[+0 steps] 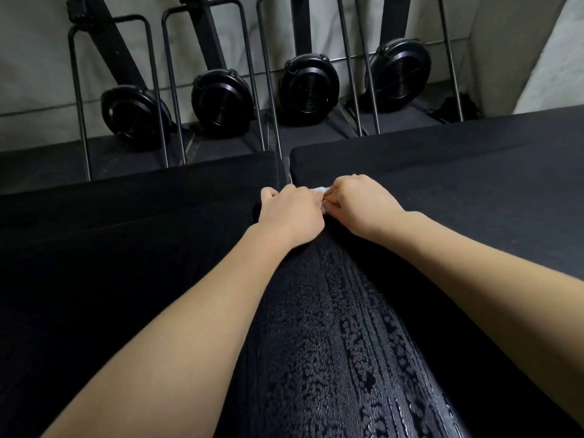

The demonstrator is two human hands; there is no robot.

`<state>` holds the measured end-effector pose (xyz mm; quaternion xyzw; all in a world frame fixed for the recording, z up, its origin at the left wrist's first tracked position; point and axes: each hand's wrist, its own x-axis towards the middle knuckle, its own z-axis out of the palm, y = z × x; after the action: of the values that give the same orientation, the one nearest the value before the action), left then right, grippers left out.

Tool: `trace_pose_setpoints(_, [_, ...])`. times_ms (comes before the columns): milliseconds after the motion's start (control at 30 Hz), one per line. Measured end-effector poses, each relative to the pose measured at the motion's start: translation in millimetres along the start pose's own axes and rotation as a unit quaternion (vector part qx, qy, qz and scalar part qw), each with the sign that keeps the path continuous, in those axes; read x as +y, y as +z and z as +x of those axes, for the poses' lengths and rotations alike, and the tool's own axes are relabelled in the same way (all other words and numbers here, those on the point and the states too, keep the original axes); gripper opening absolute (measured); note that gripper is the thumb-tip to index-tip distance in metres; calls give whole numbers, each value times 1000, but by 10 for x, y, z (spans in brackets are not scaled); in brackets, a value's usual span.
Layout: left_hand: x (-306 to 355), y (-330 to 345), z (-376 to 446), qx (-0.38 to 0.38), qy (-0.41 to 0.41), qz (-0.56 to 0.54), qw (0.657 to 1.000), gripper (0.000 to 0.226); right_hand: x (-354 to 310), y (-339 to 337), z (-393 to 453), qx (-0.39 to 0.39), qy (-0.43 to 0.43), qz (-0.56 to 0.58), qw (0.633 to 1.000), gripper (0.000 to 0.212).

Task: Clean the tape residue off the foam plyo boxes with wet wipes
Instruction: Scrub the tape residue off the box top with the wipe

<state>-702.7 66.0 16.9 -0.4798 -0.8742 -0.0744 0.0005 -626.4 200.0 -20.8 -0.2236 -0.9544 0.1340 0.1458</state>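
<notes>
Two black foam plyo boxes stand side by side, the left box [136, 235] and the right box [458, 178], with a narrow seam running between them. A wet, streaky band [341, 327] runs along the seam toward me. My left hand [290, 213] and my right hand [360, 203] meet at the far end of the seam, fingers curled. Between them they pinch a small white wet wipe [321, 191], most of it hidden by the fingers.
Beyond the boxes, several black rowing machines stand upright against a pale wall, their round flywheel housings [308, 90] low and thin metal frames [268, 74] rising in front. A gap of dark floor [221, 147] separates them from the boxes' far edge.
</notes>
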Motion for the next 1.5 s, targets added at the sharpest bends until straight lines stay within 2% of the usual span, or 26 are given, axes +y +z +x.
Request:
trace_pose_setpoints(167, [-33, -27, 142, -21, -26, -11, 999, 39, 51, 73, 193, 1, -4, 16, 1000, 58])
trace_pose_setpoints(333, [29, -35, 88, -28, -43, -11, 999, 39, 28, 14, 125, -8, 14, 13, 1000, 35])
trace_pose_setpoints(567, [114, -28, -467, 25, 17, 76, 997, 36, -191, -122, -492, -13, -41, -13, 999, 37])
trace_pose_setpoints(667, [89, 5, -689, 51, 41, 91, 994, 43, -259, -102, -691, -22, -84, -40, 995, 49])
trace_pose_setpoints(833, [-71, 61, -558, 65, 18, 71, 995, 40, -277, -63, -503, -5, -98, -36, 994, 35])
trace_pose_setpoints(1100, [-204, -15, 11, 9, -30, 34, 999, 40, -254, 67, 139, 4, -28, -59, 998, 35])
trace_pose_setpoints(1233, [70, 22, 140, -2, -31, 6, 1000, 42, 45, -114, 137, -14, 6, -60, 998, 37])
trace_pose_setpoints(1367, [488, 70, 253, -10, 4, -21, 1000, 40, 490, -302, -20, -20, 34, -51, 998, 42])
trace_pose_setpoints(1500, [762, 60, 245, -24, 16, -9, 1000, 35, 701, -450, -228, -14, 24, -32, 999, 32])
